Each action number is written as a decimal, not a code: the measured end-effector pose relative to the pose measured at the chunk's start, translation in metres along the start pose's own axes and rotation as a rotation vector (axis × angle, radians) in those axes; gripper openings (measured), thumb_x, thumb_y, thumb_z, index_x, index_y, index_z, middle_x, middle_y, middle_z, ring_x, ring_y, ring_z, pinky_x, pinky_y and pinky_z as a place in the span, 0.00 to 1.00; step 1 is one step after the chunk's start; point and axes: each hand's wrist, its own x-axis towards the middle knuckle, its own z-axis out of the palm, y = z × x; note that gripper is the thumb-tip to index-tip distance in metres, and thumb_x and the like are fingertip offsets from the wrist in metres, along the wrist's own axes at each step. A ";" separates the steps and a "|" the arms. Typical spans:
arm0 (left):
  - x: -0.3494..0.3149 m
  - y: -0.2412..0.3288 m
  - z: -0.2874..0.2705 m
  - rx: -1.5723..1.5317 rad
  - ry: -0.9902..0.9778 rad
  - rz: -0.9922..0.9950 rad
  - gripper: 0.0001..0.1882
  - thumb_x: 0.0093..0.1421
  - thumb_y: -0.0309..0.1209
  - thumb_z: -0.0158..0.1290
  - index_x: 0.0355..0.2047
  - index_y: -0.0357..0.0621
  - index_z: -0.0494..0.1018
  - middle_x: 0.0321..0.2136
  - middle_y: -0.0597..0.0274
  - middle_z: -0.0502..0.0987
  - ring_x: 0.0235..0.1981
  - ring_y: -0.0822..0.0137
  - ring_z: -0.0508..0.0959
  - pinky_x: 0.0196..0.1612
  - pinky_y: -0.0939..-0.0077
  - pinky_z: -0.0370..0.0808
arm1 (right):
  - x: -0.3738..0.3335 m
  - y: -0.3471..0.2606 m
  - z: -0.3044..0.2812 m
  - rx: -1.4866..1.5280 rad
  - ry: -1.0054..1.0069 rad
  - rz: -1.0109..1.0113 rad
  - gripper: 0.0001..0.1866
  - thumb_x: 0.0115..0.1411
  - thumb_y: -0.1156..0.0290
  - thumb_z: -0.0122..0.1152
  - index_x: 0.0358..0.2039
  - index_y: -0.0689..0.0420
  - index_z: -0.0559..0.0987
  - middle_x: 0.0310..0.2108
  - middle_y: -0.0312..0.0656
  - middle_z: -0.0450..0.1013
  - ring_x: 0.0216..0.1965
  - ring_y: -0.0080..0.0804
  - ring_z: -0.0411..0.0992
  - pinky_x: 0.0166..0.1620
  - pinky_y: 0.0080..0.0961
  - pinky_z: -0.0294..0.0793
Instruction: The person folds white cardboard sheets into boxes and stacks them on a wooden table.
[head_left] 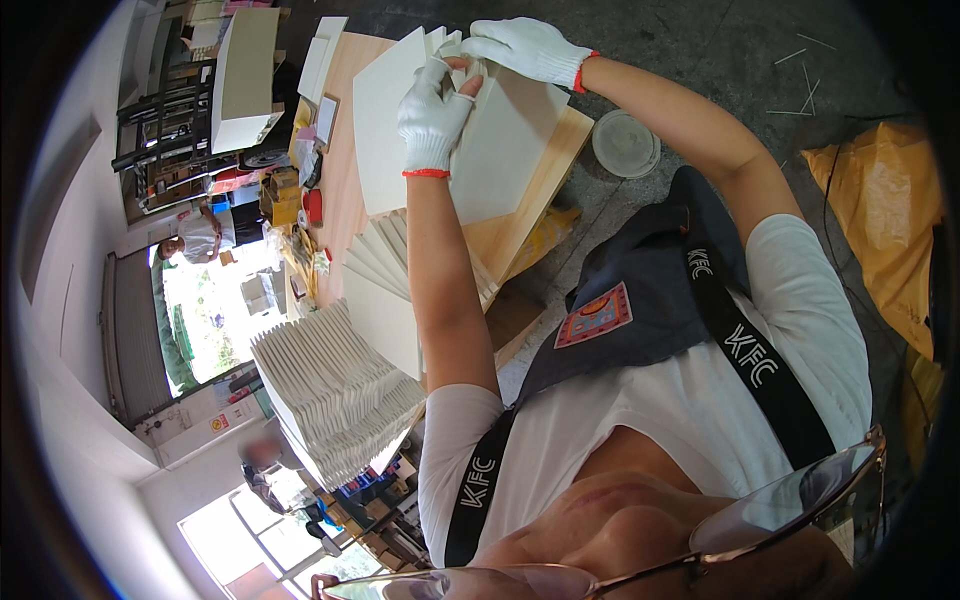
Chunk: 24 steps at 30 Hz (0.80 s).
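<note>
White panels [510, 150], thin and flat, lie fanned in a small stack on the wooden tabletop. My left hand [432, 120], in a white knit glove with a red cuff and bare thumb and fingertip showing, is curled over the panels' far edges and pinches one there. Beside it, my right hand [528, 50], gloved the same way, rests with its fingers stretched along the far corner of the stack. The right fingertips come close to the left hand, and part of the edges between the hands is hidden.
A tall stack of white panels [335, 390] and a fanned pile [385, 270] stand to the left on the wooden table [345, 130]. A round white bucket [626, 143] is on the floor, right of the table. Yellow sacks [880, 220] lie far right. Two people are in the background.
</note>
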 end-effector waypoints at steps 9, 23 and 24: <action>-0.001 -0.006 0.004 -0.080 0.092 0.089 0.22 0.61 0.29 0.52 0.56 0.55 0.68 0.41 0.54 0.80 0.37 0.60 0.81 0.41 0.69 0.75 | -0.001 0.000 -0.002 0.026 -0.044 0.032 0.21 0.69 0.46 0.39 0.40 0.50 0.74 0.30 0.47 0.76 0.35 0.51 0.74 0.40 0.44 0.71; -0.004 0.002 0.005 0.126 0.042 0.056 0.14 0.53 0.35 0.65 0.39 0.51 0.78 0.33 0.60 0.78 0.32 0.63 0.79 0.37 0.70 0.74 | -0.002 0.005 0.004 0.090 -0.003 0.042 0.21 0.68 0.48 0.40 0.39 0.51 0.74 0.30 0.48 0.74 0.35 0.50 0.74 0.40 0.43 0.70; -0.004 0.003 0.005 0.133 0.035 0.042 0.15 0.51 0.36 0.66 0.39 0.53 0.78 0.33 0.59 0.79 0.33 0.59 0.80 0.37 0.67 0.76 | -0.002 0.005 0.005 0.087 -0.013 0.041 0.21 0.68 0.48 0.40 0.39 0.51 0.74 0.31 0.48 0.74 0.36 0.50 0.74 0.40 0.43 0.70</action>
